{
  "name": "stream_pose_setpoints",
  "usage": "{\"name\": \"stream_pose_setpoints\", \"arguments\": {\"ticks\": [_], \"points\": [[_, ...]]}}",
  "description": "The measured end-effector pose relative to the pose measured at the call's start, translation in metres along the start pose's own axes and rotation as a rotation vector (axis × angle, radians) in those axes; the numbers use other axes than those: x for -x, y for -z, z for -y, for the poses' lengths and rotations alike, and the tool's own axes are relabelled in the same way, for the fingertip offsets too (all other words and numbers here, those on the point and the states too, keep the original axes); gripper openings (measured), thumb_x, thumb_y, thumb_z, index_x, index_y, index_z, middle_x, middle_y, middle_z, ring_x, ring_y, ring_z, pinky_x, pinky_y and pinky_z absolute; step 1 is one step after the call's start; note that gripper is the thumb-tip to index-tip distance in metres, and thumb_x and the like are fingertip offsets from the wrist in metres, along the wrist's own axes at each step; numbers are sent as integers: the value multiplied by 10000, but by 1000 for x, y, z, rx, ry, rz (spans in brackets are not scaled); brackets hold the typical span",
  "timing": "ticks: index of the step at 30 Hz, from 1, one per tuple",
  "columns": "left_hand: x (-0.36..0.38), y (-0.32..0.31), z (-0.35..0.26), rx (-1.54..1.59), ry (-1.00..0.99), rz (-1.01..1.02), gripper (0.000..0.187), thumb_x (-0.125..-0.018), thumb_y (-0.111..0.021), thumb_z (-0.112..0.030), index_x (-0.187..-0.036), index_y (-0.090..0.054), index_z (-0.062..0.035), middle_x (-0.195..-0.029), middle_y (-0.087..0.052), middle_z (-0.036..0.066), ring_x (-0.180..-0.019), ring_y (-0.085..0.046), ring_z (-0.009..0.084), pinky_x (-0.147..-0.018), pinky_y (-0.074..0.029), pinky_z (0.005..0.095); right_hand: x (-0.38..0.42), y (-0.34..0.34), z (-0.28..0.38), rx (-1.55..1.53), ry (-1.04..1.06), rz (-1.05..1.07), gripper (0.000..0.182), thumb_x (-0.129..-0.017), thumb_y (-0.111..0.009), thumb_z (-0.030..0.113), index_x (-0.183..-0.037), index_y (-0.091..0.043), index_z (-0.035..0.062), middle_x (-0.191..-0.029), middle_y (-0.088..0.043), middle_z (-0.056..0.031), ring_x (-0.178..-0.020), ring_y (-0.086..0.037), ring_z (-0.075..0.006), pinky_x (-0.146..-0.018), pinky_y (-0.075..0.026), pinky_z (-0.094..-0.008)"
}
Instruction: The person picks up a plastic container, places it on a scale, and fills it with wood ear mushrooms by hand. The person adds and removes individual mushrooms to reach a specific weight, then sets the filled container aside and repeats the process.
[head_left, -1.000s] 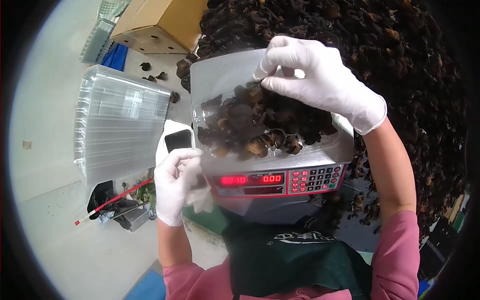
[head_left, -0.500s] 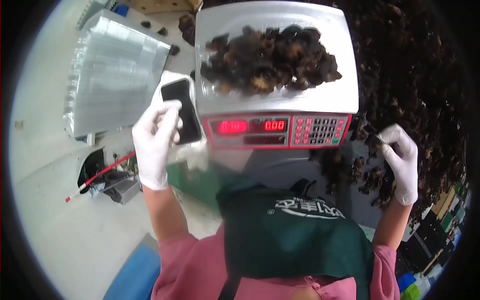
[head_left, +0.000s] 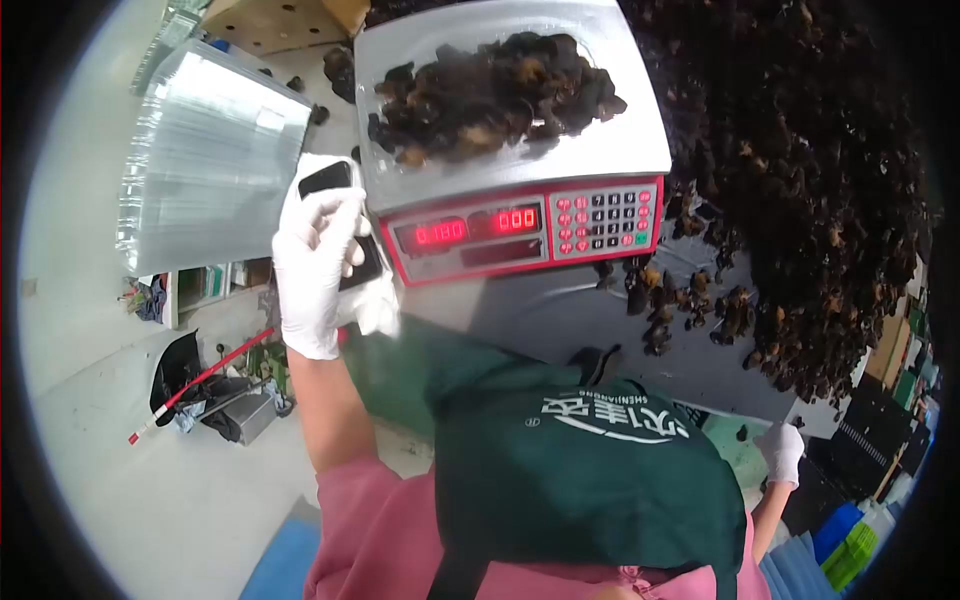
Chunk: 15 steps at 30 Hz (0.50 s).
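Observation:
My left hand [head_left: 318, 270], in a white glove, is over a dark-screened phone [head_left: 326, 178] beside the scale. Its fingers are curled together and nothing shows in them. My right hand [head_left: 780, 452], also gloved, is low at the right, by the table's front corner. Its fingers are small and partly hidden; a dark speck shows at its top edge. Left of it is a small dark piece [head_left: 742, 433]. On the silver pan of the scale [head_left: 600, 150] lies a heap of dark, wrinkled wood ear mushrooms [head_left: 500, 95]. The red display [head_left: 470, 228] is lit.
A large mound of the same mushrooms [head_left: 800, 200] covers the table's right side, with loose pieces [head_left: 655, 320] along its front. Stacked clear plastic trays [head_left: 215, 160] stand at the left. A cardboard box [head_left: 280, 22] is at the back, and a red pole [head_left: 205, 380] leans lower left.
My right hand has moved down, away from the mushroom mound where it pinched a dark piece. My left hand stays over the phone. The view has shifted; the left display now reads about 0.180.

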<state>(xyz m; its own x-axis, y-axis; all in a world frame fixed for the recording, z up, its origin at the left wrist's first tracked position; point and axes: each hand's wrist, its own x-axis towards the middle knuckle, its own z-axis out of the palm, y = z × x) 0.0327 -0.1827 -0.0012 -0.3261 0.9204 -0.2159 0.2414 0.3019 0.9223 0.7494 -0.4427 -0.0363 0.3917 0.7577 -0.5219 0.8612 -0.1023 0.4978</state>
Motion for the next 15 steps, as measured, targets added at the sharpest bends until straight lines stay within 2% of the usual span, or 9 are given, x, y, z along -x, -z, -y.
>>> {"name": "stream_pose_setpoints", "arguments": {"ticks": [1,3,4,5,7,8,11,12,15], "points": [[-3,1,3,18,1,40,235,-1016,-656,-187,-1180,-719,-31,-840,-695,20,-581,-531,28,-503,-363,176,4,41,20,-8,-28,15,135,-822,-726,166,-794,-663,50,-792,-711,-178,-720,-698,-381,-641,-535,-455],[-6,-4,3,21,-19,56,282,-1018,-647,-166,-1259,-668,-20,-841,-698,37,-581,-543,35,-500,-381,179,-5,112,55,-370,24,-156,185,-799,-777,170,-806,-646,40,-749,-688,-158,-712,-682,-366,-657,-538,-428],[-7,-10,-5,42,-15,29,280,-975,-686,-90,-1236,-627,-9,-803,-687,60,-562,-581,61,-493,-426,200,-15,149,80,-582,74,-277,195,-787,-792,111,-867,-643,13,-747,-665,-150,-704,-666,-339,-677,-538,-384],[-8,-15,-5,59,-44,19,273,-971,-689,-80,-1222,-624,5,-810,-682,73,-568,-602,82,-488,-440,210,-28,180,107,-935,230,-412,143,-828,-731,16,-933,-643,-23,-815,-698,-154,-704,-671,-263,-686,-537,-346],[-10,-23,-13,96,11,14,272,-969,-692,-76,-1214,-620,19,-820,-678,85,-569,-614,101,-481,-445,211,-47,255,156,-1205,472,-485,122,-893,-683,-25,-1011,-658,-47,-995,-762,-84,-800,-657,-94,-725,-536,-264],[-12,-24,-11,104,-20,7,272,-968,-698,-77,-1206,-620,30,-819,-668,92,-581,-623,110,-476,-445,215,-55,290,176,-1317,476,-370,119,-906,-678,-20,-1024,-671,-38,-1014,-759,-63,-788,-643,-62,-714,-522,-236],[-18,-25,-10,158,10,64,264,-979,-700,-115,-1195,-630,20,-807,-662,79,-595,-620,102,-480,-434,212,-87,369,241,-1513,638,-282,173,-954,-651,36,-1098,-705,-44,-871,-686,-19,-723,-609,-51,-658,-508,-229],[-21,-26,-9,106,62,79,315,-1007,-670,-212,-1210,-630,26,-795,-690,107,-545,-623,111,-434,-426,204,-97,392,259,-1528,645,-208,186,-969,-651,82,-1099,-710,-36,-857,-687,-19,-701,-613,-67,-650,-508,-237],[-23,-28,-14,61,78,78,237,-1018,-665,-233,-1125,-655,-21,-783,-692,81,-539,-617,95,-424,-388,197,-132,431,304,-1389,679,-186,241,-955,-698,204,-1048,-722,-18,-796,-713,-41,-647,-611,-79,-615,-507,-258]]}}
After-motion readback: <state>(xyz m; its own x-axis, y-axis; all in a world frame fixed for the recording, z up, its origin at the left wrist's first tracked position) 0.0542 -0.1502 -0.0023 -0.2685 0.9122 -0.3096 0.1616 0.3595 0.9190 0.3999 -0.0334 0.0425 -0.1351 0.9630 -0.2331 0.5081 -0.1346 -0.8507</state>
